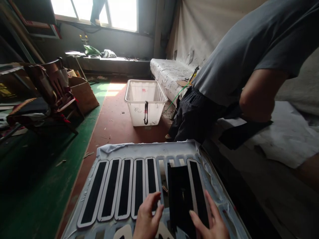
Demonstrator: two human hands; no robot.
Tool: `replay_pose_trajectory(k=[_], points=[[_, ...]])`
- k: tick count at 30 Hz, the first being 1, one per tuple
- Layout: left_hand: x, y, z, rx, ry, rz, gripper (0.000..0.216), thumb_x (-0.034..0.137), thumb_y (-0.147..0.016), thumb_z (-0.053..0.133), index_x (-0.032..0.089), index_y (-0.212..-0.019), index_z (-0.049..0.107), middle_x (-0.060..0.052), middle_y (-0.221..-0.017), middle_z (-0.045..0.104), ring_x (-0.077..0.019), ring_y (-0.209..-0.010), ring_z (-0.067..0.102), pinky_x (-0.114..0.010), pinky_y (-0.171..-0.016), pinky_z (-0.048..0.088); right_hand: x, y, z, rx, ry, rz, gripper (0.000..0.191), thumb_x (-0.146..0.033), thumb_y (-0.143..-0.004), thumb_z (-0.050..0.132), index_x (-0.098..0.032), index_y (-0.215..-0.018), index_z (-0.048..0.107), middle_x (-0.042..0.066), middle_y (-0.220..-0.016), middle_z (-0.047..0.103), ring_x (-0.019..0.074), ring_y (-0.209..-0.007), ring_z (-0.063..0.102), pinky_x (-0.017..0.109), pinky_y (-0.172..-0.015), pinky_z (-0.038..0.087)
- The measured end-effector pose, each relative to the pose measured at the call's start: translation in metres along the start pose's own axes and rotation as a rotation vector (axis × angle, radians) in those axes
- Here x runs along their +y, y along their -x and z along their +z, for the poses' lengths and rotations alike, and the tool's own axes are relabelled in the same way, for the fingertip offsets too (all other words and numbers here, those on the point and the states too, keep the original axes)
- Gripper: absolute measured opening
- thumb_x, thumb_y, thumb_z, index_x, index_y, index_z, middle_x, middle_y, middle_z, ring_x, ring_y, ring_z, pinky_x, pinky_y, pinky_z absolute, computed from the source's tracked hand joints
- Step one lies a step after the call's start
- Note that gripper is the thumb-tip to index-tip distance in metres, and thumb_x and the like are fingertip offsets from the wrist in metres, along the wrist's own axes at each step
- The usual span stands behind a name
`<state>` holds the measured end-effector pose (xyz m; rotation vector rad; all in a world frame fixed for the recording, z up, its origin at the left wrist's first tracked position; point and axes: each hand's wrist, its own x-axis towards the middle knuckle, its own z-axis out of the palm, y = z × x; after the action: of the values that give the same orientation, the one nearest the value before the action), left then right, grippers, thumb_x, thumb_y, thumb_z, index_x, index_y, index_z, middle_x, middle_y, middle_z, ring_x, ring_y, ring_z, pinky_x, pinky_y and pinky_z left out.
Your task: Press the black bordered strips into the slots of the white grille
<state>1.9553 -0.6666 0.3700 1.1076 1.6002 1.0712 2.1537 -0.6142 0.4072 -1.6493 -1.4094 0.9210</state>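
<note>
A grey panel [117, 151] with several long slots lies in front of me; most slots hold black strips [124, 191]. A loose black sheet piece [179, 196] lies over the slots right of the middle. My left hand [147, 219] rests on the panel by the sheet's left edge, fingers apart. My right hand [211, 222] lies flat on the sheet's lower right part, fingertips pressing on it. Neither hand closes around anything.
Another person in a grey shirt [249, 49] bends over a paper-covered bench [286, 132] at the right, holding a black sheet [239, 134]. A white plastic bin [145, 106] stands on the red floor ahead. Cardboard box [83, 94] and clutter sit at the left.
</note>
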Motion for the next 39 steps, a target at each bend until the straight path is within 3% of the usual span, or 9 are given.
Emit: replay_pose_trajectory(k=[3,7,12,15,21,26,31,39], points=[[-0.021,-0.043,-0.001,0.012,-0.337,0.014,0.059,0.019,-0.079,0.053,0.02,-0.137,0.043,-0.007,-0.14,0.047,-0.0237,-0.131,0.042,-0.041,-0.111,0.035,-0.004,-0.042,0.029,0.075,0.201,-0.185,0.086,-0.062,-0.069,0.06,-0.014,-0.138,0.041,0.016,-0.127,0.051,0.036,-0.117,0.051,0.051,-0.1,0.044],[-0.049,-0.079,0.011,-0.045,-0.583,0.071,0.072,0.009,-0.075,0.05,0.018,-0.144,0.032,-0.006,-0.147,0.039,-0.0206,-0.137,0.032,-0.04,-0.115,0.03,0.013,-0.07,0.068,0.133,0.4,-0.289,0.08,-0.053,-0.076,0.055,-0.015,-0.143,0.035,0.013,-0.114,0.052,0.0329,-0.107,0.054,0.047,-0.091,0.048],[-0.067,-0.098,0.018,-0.044,-0.667,0.142,0.066,0.007,-0.078,0.044,0.015,-0.143,0.033,-0.008,-0.145,0.042,-0.0193,-0.136,0.034,-0.038,-0.115,0.031,0.042,-0.061,0.103,0.144,0.503,-0.294,0.075,-0.048,-0.081,0.052,-0.015,-0.145,0.03,0.011,-0.109,0.051,0.03,-0.097,0.058,0.04,-0.073,0.053],[-0.071,-0.105,0.017,-0.057,-0.692,0.135,0.064,0.008,-0.078,0.043,0.015,-0.141,0.036,-0.009,-0.143,0.045,-0.0215,-0.135,0.036,-0.042,-0.115,0.031,0.053,-0.054,0.117,0.14,0.479,-0.296,0.072,-0.045,-0.084,0.048,-0.015,-0.146,0.028,0.012,-0.112,0.049,0.0304,-0.099,0.057,0.041,-0.076,0.053],[-0.069,-0.114,0.014,-0.041,-0.731,0.161,0.061,0.012,-0.08,0.044,0.018,-0.141,0.038,-0.007,-0.144,0.043,-0.0234,-0.133,0.039,-0.044,-0.111,0.036,0.071,-0.05,0.12,0.235,0.528,-0.229,0.072,-0.049,-0.085,0.05,-0.017,-0.145,0.026,0.014,-0.111,0.048,0.0338,-0.096,0.058,0.042,-0.068,0.053],[-0.065,-0.124,0.015,-0.034,-0.818,0.179,0.062,0.01,-0.081,0.045,0.022,-0.141,0.037,-0.004,-0.147,0.041,-0.0258,-0.127,0.044,-0.046,-0.104,0.042,0.077,-0.045,0.125,0.107,0.532,-0.198,0.065,-0.036,-0.091,0.046,-0.014,-0.146,0.02,0.016,-0.114,0.045,0.0347,-0.102,0.055,0.044,-0.08,0.051],[-0.063,-0.131,0.014,-0.04,-0.828,0.187,0.059,0.015,-0.085,0.044,0.024,-0.142,0.035,-0.003,-0.147,0.041,-0.025,-0.123,0.047,-0.044,-0.101,0.043,0.065,-0.057,0.145,-0.005,0.55,-0.184,0.068,-0.026,-0.089,0.047,-0.02,-0.148,0.014,0.013,-0.118,0.044,0.0307,-0.098,0.059,0.04,-0.073,0.053],[-0.065,-0.142,0.012,-0.054,-0.903,0.213,0.061,0.008,-0.086,0.038,0.02,-0.146,0.029,-0.004,-0.153,0.03,-0.023,-0.117,0.051,-0.04,-0.099,0.044,0.073,-0.069,0.158,-0.155,0.605,-0.166,0.062,-0.033,-0.093,0.045,-0.021,-0.146,0.016,0.011,-0.115,0.045,0.029,-0.091,0.064,0.039,-0.069,0.052]])
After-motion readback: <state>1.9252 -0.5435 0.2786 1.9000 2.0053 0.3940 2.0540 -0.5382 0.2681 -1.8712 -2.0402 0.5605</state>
